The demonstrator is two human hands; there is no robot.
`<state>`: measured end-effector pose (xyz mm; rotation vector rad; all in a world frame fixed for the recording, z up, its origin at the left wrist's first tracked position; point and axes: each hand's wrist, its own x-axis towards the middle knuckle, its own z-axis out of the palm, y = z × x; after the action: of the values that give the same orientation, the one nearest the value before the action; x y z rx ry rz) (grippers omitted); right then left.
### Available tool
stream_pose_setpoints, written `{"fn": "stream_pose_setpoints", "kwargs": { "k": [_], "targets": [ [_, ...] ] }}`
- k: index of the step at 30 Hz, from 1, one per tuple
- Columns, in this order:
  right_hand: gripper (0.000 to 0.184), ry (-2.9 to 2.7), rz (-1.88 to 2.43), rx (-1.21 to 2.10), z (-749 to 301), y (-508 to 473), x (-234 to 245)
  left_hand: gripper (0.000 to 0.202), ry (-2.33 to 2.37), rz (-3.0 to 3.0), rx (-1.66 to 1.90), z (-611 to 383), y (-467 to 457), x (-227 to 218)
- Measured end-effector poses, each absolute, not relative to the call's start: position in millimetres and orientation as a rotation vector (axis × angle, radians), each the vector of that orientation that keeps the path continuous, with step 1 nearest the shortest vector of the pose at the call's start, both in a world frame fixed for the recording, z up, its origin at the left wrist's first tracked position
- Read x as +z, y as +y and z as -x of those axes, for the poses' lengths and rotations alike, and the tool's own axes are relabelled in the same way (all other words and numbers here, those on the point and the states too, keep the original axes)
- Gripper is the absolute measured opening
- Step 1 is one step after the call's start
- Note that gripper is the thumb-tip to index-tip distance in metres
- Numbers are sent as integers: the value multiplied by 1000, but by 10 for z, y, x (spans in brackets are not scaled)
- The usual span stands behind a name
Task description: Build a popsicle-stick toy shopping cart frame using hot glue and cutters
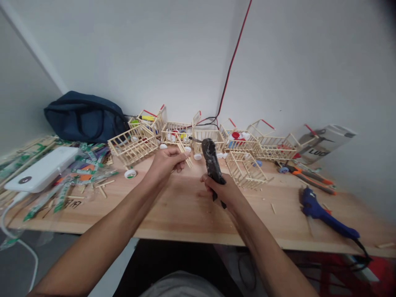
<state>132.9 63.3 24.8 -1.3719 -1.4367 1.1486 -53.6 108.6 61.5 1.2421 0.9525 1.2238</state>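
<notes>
Several thin wooden sticks [185, 153] are pinched in my left hand [169, 161], their ends sticking out past the fingertips. My right hand [221, 187] is wrapped round a worn black hand tool [211, 159], held upright with a narrow dark tip pointing left. Its exact kind is unclear. Both hands are above the wooden table, apart from each other. Behind them stand small carts made of sticks, among them one cart [134, 144] at the left and another cart [246, 169] lying near my right hand. White bottle caps [197, 157] show along the row.
A blue glue gun [324, 214] and orange-handled pliers [315, 181] lie at the right. Left are a white power bank [43, 169], plastic wrappers [63, 192] and a dark blue bag [86, 117]. A red-black cable [233, 57] hangs down the wall behind the carts.
</notes>
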Motion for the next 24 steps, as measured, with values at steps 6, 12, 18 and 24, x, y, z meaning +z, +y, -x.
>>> {"fn": "stream_pose_setpoints", "kwargs": {
  "k": [6, 12, 18, 24],
  "targets": [
    [37, -1469, 1347, 1121, -1268, 601, 313, 40, 888, -1191, 1000, 418, 1052, 520],
    [35, -1463, 1337, 1166, -1213, 610, 255, 39, 886, -1213, 983, 393, 1030, 465],
    [29, -1391, 1372, 1134, -1222, 593, 206, 35, 864, -1180, 972, 376, 1016, 465],
    [33, -1410, 1384, 1062, -1226, 595, 230, 21, 896, -1300, 808, 395, 988, 518]
  ]
}}
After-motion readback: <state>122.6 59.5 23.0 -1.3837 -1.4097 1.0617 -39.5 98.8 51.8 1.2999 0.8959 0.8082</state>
